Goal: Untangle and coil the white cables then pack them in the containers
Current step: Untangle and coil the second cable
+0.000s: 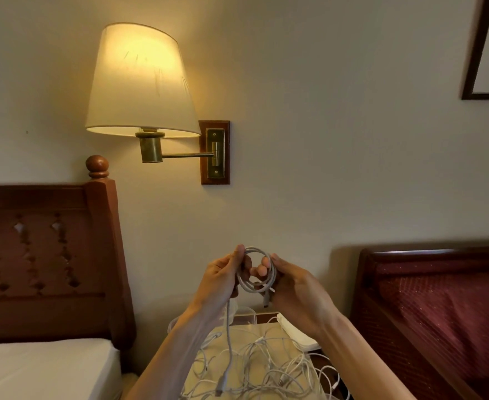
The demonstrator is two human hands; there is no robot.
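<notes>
- The left hand pinches the left side of a coiled white cable, held up in front of the wall.
- The coil stands upright, its open ring facing the person; one loose end hangs straight down past the left wrist.
- The right hand grips the coil's right side.
- Below, the tangled white cables lie on a small table; containers cannot be told.

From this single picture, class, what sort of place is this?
Probably a hotel bedroom: a lit wall lamp hangs between two wooden headboards, the left headboard and the right headboard.
</notes>
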